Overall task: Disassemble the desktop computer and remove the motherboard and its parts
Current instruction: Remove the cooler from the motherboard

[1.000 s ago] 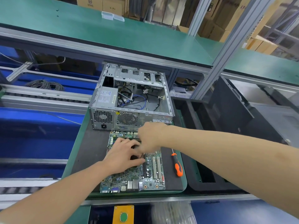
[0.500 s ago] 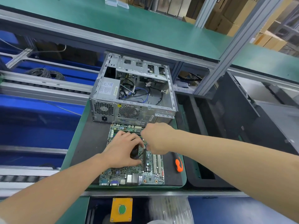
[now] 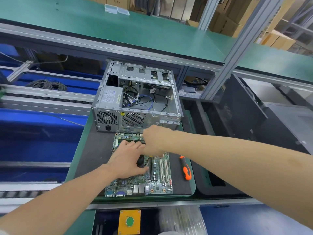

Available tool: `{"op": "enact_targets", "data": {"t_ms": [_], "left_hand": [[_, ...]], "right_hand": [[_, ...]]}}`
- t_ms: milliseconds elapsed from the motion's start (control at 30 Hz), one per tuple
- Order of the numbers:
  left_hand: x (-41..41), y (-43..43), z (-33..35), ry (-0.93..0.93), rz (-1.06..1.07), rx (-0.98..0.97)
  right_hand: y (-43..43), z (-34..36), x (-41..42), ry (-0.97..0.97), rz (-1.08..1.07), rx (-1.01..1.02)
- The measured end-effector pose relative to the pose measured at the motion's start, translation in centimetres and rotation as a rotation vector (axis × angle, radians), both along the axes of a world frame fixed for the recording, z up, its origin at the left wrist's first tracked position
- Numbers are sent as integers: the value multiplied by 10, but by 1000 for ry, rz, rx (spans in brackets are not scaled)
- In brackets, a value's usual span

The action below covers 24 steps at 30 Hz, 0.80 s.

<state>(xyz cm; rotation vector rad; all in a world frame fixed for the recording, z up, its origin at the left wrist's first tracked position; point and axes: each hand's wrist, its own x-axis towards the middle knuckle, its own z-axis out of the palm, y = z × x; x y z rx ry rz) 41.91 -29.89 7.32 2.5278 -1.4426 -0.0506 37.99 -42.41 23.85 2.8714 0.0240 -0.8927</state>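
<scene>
The green motherboard lies flat on a black mat, just in front of the open metal computer case. My left hand rests flat on the middle of the board, and a black part shows between its thumb and forefinger. My right hand hovers over the board's far half with its fingers curled downward. Its fingertips are hidden, close to the end of a memory stick. I cannot see whether they pinch anything.
An orange-handled screwdriver lies on the mat right of the board. A black foam tray and a dark case panel stand to the right. Loose cables lie inside the case. A yellow box with a green button sits below the bench edge.
Both hands stay on the board in nearly the same spots. My right hand has shifted slightly toward the board's far edge. The view has moved a little.
</scene>
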Motion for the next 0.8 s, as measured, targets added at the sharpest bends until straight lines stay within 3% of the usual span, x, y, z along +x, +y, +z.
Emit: {"op": "enact_targets", "data": {"t_ms": [133, 200, 333, 633, 800], "left_hand": [[2, 0, -1, -10, -4, 9], [2, -1, 0, -4, 9, 59], [2, -2, 1, -5, -2, 195], [2, 1, 7, 43, -43, 320], [2, -4, 13, 81, 34, 230]], "right_hand": [[9, -7, 8, 267, 47, -119], [7, -13, 13, 218, 12, -79], [23, -18, 3, 71, 110, -202], [26, -7, -15, -3, 652, -314], [-25, 12, -12, -174, 197, -247]]}}
